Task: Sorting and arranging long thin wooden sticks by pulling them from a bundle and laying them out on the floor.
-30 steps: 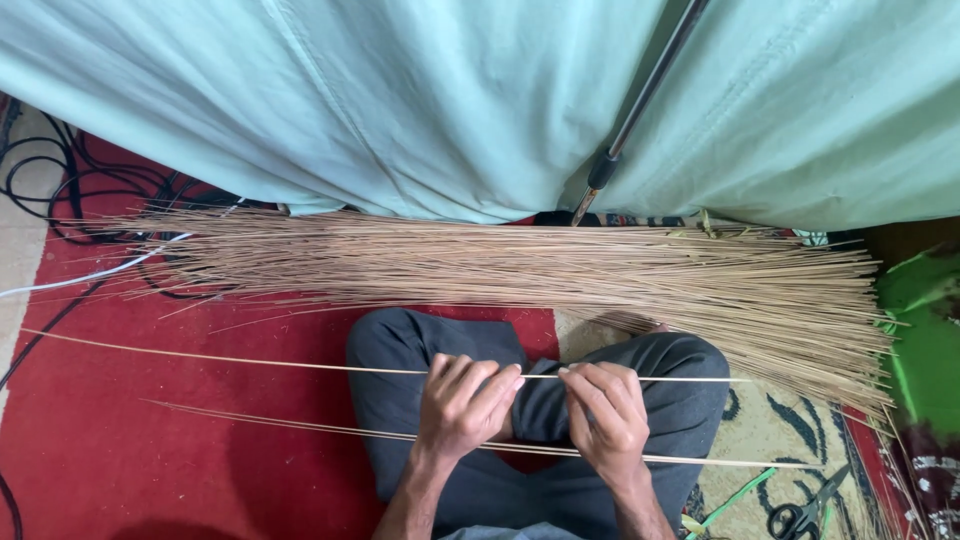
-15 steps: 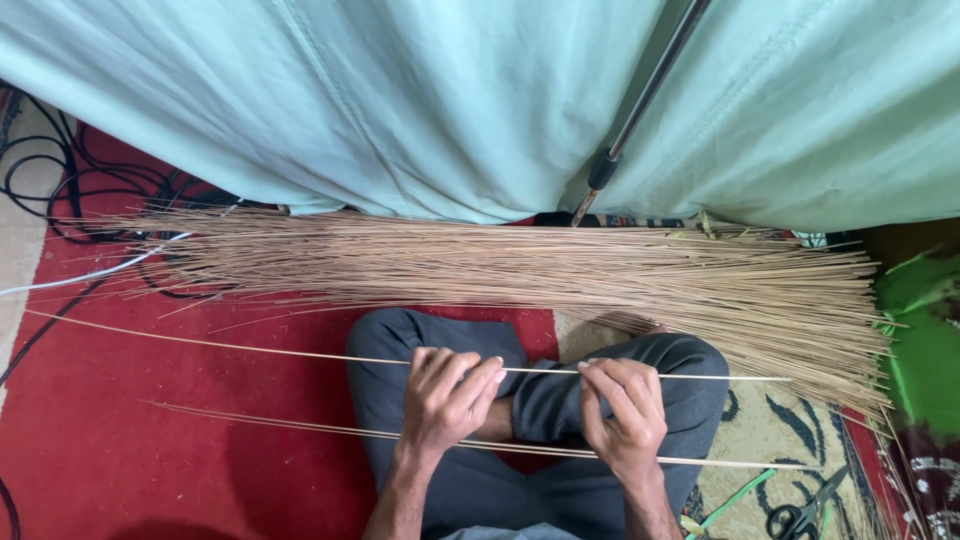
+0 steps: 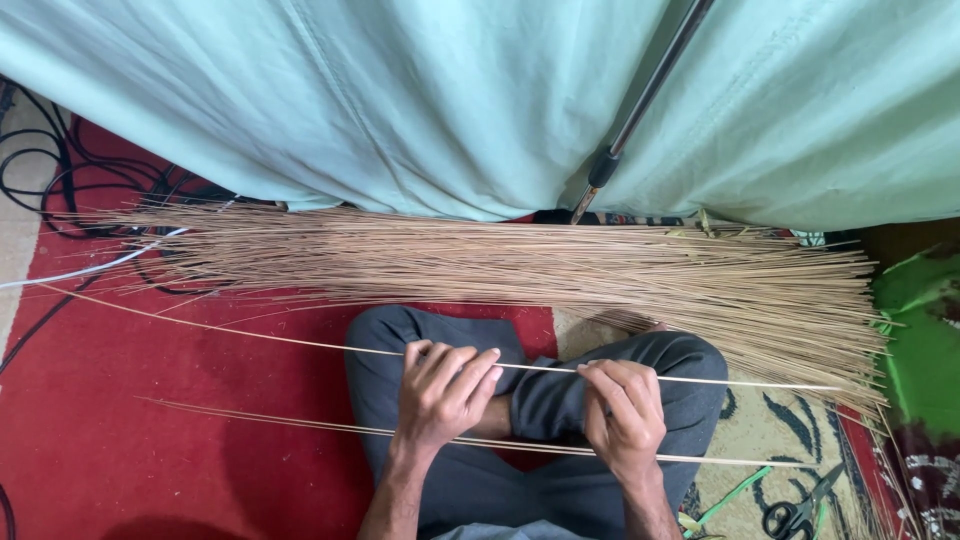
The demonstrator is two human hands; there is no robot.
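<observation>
While both hands grip 1 thin stick (image 3: 540, 368) — left hand (image 3: 440, 395), right hand (image 3: 622, 410) — fingers curl closed around it.

Scissors (image 3: 797, 515) cut off by bottom edge; cables (image 3: 60, 190) run off left.

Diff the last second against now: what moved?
Both hands slid slightly left along the thin stick: left hand, right hand. Both keep their grip on it. The stick pile, the loose sticks across the lap and the scissors stayed put.
</observation>
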